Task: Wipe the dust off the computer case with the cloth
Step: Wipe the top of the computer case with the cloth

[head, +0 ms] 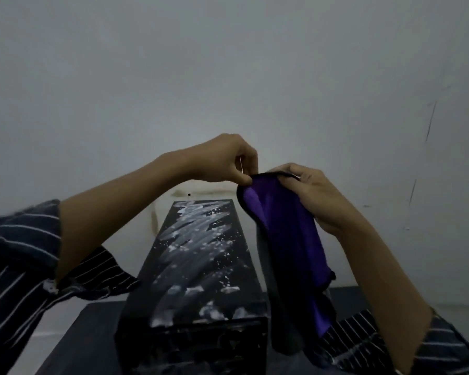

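Striped sleeves (16, 266) frame the view; the purple cloth (290, 239) is held up above the table (92, 334), its top edge pinched by the left hand (228, 161) and gripped by the right hand (309, 193), probably to refold it before wiping the dust-streaked computer case (198, 266) standing below

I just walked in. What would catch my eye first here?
Probably the purple cloth, held up at centre right by both hands: the left hand pinches its top edge, the right hand grips it. Below, the black computer case has white dust smeared across its top.
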